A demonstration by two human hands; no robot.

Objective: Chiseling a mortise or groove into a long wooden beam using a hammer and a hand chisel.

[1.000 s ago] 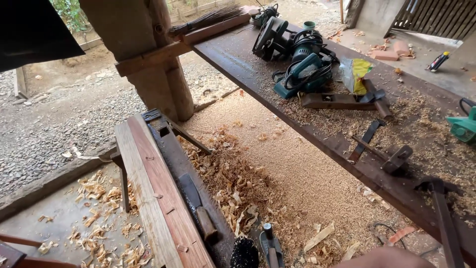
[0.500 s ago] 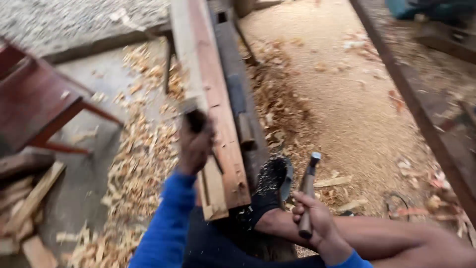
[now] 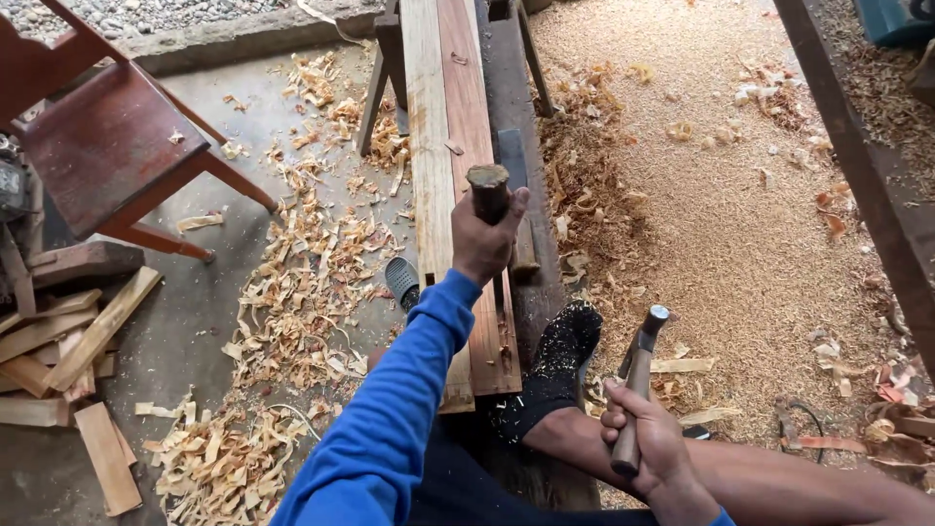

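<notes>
chisel (image 3: 488,191) blade: hidden by left hand (image 3: 480,244) (grip closed) | chair (image 3: 102,146): cropped top-left

You look down on a concrete floor (image 3: 195,321) strewn with shavings (image 3: 302,292). A red chair (image 3: 107,146) stands left; sawdust (image 3: 721,195) spreads right in daylight.

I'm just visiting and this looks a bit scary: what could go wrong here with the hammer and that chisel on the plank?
1. The left hand wraps the chisel handle just under its top, so a stray hammer blow might hit the fingers.
2. The right hand holds the hammer low; it might twist.
3. The socked foot lies beside the plank, near any slip.
</notes>
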